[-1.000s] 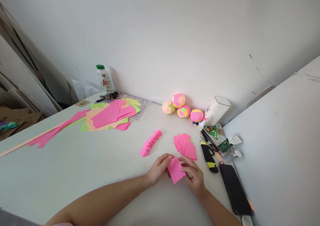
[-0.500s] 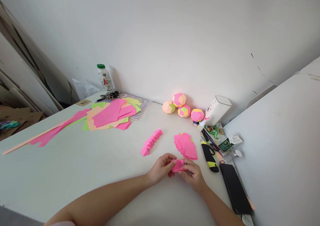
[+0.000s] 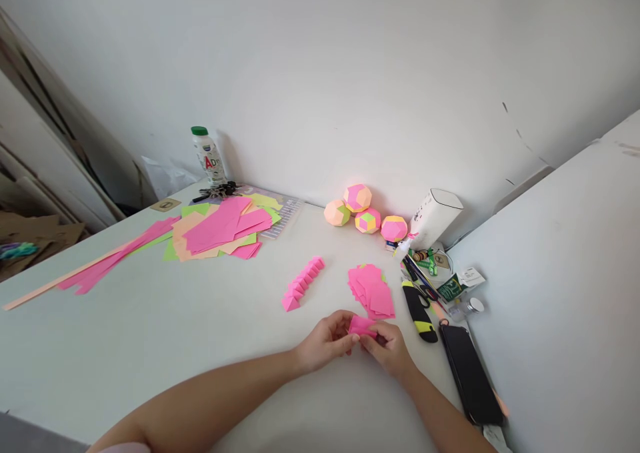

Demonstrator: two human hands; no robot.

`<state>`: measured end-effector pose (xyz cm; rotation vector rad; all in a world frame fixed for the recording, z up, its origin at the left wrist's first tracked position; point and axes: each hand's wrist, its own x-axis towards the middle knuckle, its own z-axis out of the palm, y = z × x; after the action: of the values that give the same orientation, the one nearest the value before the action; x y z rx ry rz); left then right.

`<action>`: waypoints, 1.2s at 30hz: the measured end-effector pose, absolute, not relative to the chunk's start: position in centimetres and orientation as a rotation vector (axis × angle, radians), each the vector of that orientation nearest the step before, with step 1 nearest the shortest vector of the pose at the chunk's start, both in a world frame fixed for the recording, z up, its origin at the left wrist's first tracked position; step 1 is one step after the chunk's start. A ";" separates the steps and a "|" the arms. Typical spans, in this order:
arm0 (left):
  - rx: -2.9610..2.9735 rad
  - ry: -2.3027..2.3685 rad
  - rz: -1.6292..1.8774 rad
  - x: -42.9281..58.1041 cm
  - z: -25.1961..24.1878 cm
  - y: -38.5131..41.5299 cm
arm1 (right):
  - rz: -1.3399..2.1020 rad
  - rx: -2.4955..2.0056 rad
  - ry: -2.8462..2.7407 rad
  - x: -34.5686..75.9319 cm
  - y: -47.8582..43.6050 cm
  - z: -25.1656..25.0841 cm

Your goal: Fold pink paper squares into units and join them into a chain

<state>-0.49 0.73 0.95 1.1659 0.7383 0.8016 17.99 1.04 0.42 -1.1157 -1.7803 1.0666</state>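
Pinched in the fingers of left hand and right hand: one pink paper piece, partly covered, over the near middle of the table. Just beyond: fanned pink sheets; farther left, apart, row of folded pink pieces. Along the right edge: black phone, black-and-yellow cutter. Toward the far edge: four paper balls. Room for moving: broad to the left, up to the paper strips; tight to the right, before the cutter.

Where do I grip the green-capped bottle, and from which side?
Probably around the upper bottle, just below its green cap, from the front and above the keys: it stands upright, keys crowd its foot, and the wall rises behind.
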 end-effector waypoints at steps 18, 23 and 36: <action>1.163 0.832 0.770 -0.1 0.1 0.8 | 1.389 -1.188 -1.500 17.9 0.7 -0.2; 1.163 0.841 0.785 -0.1 -0.2 0.9 | 1.378 -1.166 -1.595 18.1 0.9 -0.3; 1.199 0.846 0.769 -0.1 -0.1 0.8 | 1.398 -1.158 -1.602 18.1 1.0 -0.5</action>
<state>-0.07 0.78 -0.07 1.1990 0.8459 0.7690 18.13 1.05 -0.54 -1.1581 -1.6019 1.3979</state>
